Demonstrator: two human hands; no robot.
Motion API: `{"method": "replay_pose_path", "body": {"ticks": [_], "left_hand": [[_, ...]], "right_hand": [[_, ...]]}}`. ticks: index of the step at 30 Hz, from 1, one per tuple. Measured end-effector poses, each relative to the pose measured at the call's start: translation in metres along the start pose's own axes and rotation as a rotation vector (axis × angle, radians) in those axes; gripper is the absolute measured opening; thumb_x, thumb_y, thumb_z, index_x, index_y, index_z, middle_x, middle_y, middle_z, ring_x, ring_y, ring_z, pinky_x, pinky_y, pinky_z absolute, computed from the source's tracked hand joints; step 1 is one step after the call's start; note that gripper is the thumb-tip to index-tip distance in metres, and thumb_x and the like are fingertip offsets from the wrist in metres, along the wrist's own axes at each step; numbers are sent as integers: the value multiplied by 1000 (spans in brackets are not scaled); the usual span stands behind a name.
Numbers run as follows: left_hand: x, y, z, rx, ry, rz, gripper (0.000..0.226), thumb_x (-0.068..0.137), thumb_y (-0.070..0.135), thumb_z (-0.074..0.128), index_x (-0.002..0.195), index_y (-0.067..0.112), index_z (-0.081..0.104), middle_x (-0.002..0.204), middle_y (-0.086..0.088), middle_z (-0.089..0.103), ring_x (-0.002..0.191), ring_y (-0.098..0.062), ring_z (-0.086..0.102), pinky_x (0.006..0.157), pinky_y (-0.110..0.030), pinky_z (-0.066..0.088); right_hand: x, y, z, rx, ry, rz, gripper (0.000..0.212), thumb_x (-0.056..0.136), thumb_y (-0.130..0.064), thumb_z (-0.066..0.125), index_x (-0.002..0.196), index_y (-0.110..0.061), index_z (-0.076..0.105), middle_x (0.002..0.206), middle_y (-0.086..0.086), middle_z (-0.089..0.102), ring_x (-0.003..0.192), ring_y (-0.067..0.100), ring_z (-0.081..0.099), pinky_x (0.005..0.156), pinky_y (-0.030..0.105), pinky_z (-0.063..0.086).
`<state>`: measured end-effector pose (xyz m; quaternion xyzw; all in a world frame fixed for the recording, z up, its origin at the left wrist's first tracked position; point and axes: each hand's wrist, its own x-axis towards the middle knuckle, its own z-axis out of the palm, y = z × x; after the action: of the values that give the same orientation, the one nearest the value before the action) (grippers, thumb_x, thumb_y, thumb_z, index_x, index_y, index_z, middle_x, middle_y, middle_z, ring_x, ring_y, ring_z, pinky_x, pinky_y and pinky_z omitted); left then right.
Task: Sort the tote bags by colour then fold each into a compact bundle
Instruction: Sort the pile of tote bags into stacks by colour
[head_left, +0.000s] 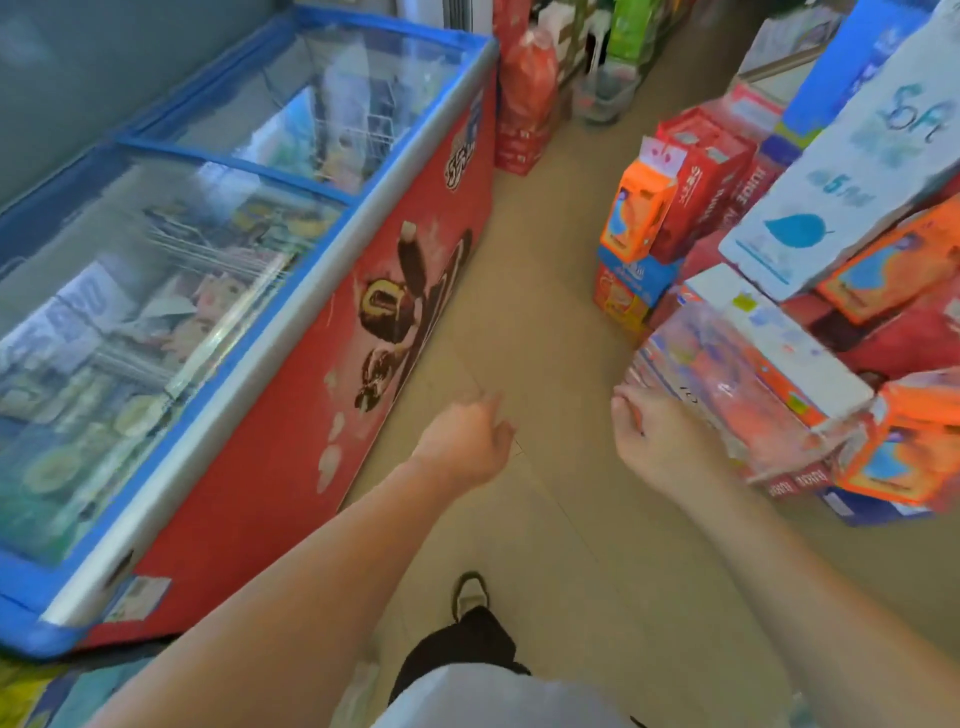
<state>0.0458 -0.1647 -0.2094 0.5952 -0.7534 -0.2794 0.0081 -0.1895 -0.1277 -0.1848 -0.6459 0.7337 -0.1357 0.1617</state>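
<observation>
Shop aisle: a person's left hand (467, 441) and right hand (657, 436) reach out over the beige floor (545, 322), fingers loosely curled, holding nothing. No tote bag can be made out in the view. At left stands a red chest freezer (291, 415) picturing chocolate ice-cream bars, its logo too blurred to read. At right are stacked red cartons (691, 176). A white pack (852, 171) shows a blue leaf and a "5".

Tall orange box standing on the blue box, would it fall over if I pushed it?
Probably, yes: the tall orange cardboard box stands upright on a small blue box, so a push could tip it. It looks like stiff card, so it likely keeps its shape.
</observation>
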Motion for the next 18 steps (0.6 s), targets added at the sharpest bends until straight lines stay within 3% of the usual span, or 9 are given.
{"method": "replay_pose_path", "body": {"ticks": [4, 7, 10, 13, 14, 16, 18], "left_hand": [[62, -1, -29, -27, 13, 18, 53, 106, 39, 45, 152, 13, 40, 153, -10, 46, 136, -33, 48, 109, -42, 45], [121, 4, -44, -37, -1, 24, 54, 106, 39, 46, 153, 14, 40, 153, -8, 46, 134, -30, 50, 108, -39, 44], [190, 14, -52, -7, -19, 22, 56, 105, 39, 46, 155, 14, 39, 153, -8, 47, 134, -30, 51, 109, -39, 45], [263, 31, -59, -11, -16, 38, 55, 104, 38, 49, 152, 12, 41, 147, -11, 51, 134, -33, 51, 107, -41, 46], [287, 38, -63, -7, -13, 42, 54, 104, 38, 49, 151, 12, 42, 144, -11, 53, 132, -33, 51, 105, -41, 47], [333, 49, -75, -12, -4, 31, 53, 104, 38, 49, 151, 12, 43, 142, -9, 54, 131, -32, 52, 103, -40, 47], [371, 58, -91, -28, 6, 21, 53, 105, 37, 49, 151, 12, 43, 143, -8, 53, 132, -30, 51, 104, -37, 46]], "right_hand": [[65, 6, -3, 36, 23, 32, 26, 101, -33, 47, 91, -15, 62, 88, 5, 68, 87, 34, 63, 73, 44, 53], [115, 24, -1, 125, -16, 9, 33, 98, -38, 36, 87, -15, 57, 84, 1, 60, 86, 30, 59, 76, 41, 49], [166, 56, 7, 193, -79, 63, 58, 100, -55, 31, 109, -7, 63, 106, 6, 61, 109, 24, 60, 98, 43, 49], [220, 85, 9, 239, -89, 94, 75, 97, -72, 22, 115, -9, 60, 104, -12, 48, 105, 11, 53, 102, 35, 44], [240, 89, 6, 239, -95, 109, 74, 97, -73, 23, 119, -12, 60, 107, -11, 52, 106, 12, 54, 103, 36, 44], [286, 96, -4, 228, -110, 123, 65, 101, -65, 31, 140, -18, 56, 133, -2, 62, 128, 19, 55, 112, 44, 42], [329, 98, -14, 233, -135, 107, 62, 104, -55, 36, 153, -19, 45, 156, 0, 48, 145, 18, 42, 121, 44, 33]]}}
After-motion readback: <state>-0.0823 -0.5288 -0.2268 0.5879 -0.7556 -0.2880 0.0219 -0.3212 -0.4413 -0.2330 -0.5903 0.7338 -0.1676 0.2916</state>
